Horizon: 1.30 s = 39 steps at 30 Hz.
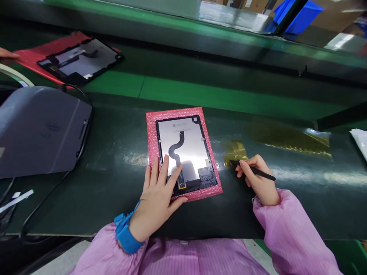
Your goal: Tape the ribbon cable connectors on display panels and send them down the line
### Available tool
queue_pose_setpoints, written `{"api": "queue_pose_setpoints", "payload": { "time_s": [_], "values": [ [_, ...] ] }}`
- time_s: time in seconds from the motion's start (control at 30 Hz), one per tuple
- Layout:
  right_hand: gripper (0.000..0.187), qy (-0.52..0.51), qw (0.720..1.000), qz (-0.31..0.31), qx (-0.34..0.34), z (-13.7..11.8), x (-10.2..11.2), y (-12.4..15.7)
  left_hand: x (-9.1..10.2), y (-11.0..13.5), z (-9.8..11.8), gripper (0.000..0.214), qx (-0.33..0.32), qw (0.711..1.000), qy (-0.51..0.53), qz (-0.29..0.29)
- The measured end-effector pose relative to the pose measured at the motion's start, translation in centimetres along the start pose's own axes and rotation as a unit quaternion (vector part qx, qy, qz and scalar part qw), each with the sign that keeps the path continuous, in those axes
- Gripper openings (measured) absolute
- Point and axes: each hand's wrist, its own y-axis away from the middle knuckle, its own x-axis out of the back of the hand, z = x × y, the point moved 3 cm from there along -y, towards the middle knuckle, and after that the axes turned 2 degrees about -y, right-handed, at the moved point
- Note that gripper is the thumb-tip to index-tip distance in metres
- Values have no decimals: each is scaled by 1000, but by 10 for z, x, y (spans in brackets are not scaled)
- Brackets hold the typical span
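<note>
Press lightly with your flat, open left hand [159, 194] on the black-framed silver tablet panel [186, 147], lying on pink bubble wrap [151, 128] mid-bench; just right, your right hand [259, 181] pinches a slim black stylus [262, 174].

Tabletop [114, 198]: dark green, glossy, worn pale in places, running the full width of the view.

- Centre: pink bubble-wrap sheet [151, 130], lying flat and slightly askew.
- Left: grey slope-topped housing [40, 130]. A black cable [64, 175] curves round its right side and trails toward the near edge.
- Far left, near edge: white strips [17, 198], loose.
- Right of the sheet: a small yellowish film patch [236, 151] and, farther right, a longer yellowish film patch [289, 143], both flat on the surface.
- Right edge: white paper [359, 139], partly out of view.
</note>
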Motion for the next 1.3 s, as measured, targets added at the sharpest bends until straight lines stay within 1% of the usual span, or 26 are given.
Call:
{"api": "queue_pose_setpoints", "payload": {
  "time_s": [0.23,0.4,0.53,0.63,0.77,0.87,0.97,1.07,1.17,1.3],
  "values": [
    [30,-11,1000,-6,4,0,-1,-2,0,0,1,80,-6,1000,-24,1],
    [29,-26,998,-1,52,-1,-3,0,-1,0,2,78,0,1000,-25,10],
    [30,-73,993,-6,93,-5,-5,5,-1,-1,3,78,0,1000,-19,15],
    [30,-135,987,-4,91,-9,-10,13,0,0,4,79,0,1000,-11,18],
    [27,-206,977,-9,58,-14,-26,33,2,4,7,77,1,1000,17,20],
    [26,-232,971,-33,46,-19,-42,50,5,12,11,64,-2,998,55,26],
    [25,-236,968,-80,41,-27,-59,62,7,19,14,55,2,995,93,23],
    [26,-232,966,-113,33,-34,-75,68,6,24,15,56,-10,994,102,23],
    [29,-214,969,-124,24,-38,-86,69,4,26,16,53,-26,995,90,31],
    [29,-187,974,-128,30,-41,-95,71,2,26,15,50,-18,995,86,36]
  ]
}}
